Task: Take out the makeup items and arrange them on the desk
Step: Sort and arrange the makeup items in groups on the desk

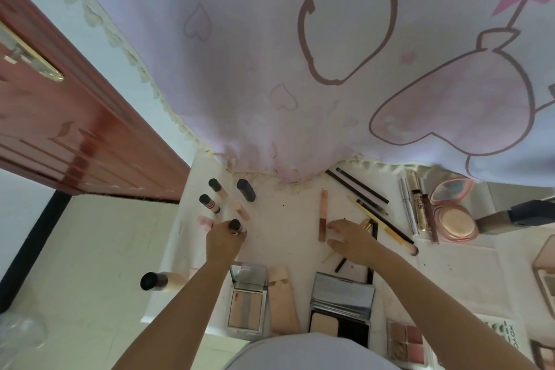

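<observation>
A white surface (285,219) stands against a pale curtain printed with pink hearts and cartoon outlines, a red-brown door to its left. Nearest the person lie an open mirrored blush palette (247,300) and an open black powder compact (341,309). Beyond them the left hand (223,239) pinches a small upright tube with a black cap (235,226), held at the near end of a cluster of similar black-capped tubes (210,203) standing further back on the left. The right hand (350,237) lies with fingers spread and relaxed, fingertips just beside the lower end of a slim pink lip-gloss stick (323,215), whose long axis runs straight away from the person. That stick lies to the left of the right hand, which is clearly nearer it than the busy left hand. Further back right, black pencils (357,186) lie slanted near the curtain hem.
</observation>
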A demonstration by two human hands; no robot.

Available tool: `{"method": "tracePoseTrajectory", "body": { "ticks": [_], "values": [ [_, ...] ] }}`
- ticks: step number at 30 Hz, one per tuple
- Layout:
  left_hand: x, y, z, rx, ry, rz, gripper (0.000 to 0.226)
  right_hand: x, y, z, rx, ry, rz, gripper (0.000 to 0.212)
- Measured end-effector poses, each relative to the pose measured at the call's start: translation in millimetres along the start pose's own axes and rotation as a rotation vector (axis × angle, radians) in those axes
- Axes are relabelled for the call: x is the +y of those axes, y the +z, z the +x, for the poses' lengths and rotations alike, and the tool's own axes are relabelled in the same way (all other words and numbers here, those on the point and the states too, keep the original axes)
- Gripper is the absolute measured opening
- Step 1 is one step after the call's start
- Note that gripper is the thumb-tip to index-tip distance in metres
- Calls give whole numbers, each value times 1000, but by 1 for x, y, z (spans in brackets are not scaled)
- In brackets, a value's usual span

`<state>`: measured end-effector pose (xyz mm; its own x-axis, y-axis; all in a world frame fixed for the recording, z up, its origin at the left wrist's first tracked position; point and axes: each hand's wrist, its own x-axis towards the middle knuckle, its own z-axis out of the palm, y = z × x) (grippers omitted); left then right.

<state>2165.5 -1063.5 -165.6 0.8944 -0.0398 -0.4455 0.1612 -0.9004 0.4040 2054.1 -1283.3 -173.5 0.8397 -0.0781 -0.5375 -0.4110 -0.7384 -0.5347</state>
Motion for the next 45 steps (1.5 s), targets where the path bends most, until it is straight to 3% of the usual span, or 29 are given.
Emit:
{"method": "tracePoseTrajectory", "body": {
  "ticks": [6,13,15,19,21,24,27,30,35,41,45],
  "values": [
    [-2,1,2,-21,-1,26,18,-10,-2,4,-2,-33,-152,39],
    [-1,-7,2,-104,-42,22,22,-26,4,13,-121,26,-269,31],
    [-2,-9,-3,-97,-44,28,26,-27,5,12,-69,41,-238,28],
    [3,-14,-23,-4,7,-42,13,-30,-1,3,141,36,-133,23],
    [7,-14,-37,109,19,-65,27,-32,-8,-4,252,-13,-79,21],
    [13,-10,-59,257,217,-80,36,-40,-22,-19,427,-88,92,13],
    [29,-7,-73,160,560,-63,43,-54,-39,-37,552,-113,400,15],
    [49,-3,-81,70,793,-27,43,-67,-53,-52,532,-155,624,22],
    [72,0,-86,151,876,-52,27,-73,-62,-65,549,-107,845,20],
    [80,6,-92,60,965,22,30,-69,-61,-76,660,2,771,21],
    [89,4,-95,60,1013,245,34,-70,-64,-83,669,20,752,21]
  ]
}}
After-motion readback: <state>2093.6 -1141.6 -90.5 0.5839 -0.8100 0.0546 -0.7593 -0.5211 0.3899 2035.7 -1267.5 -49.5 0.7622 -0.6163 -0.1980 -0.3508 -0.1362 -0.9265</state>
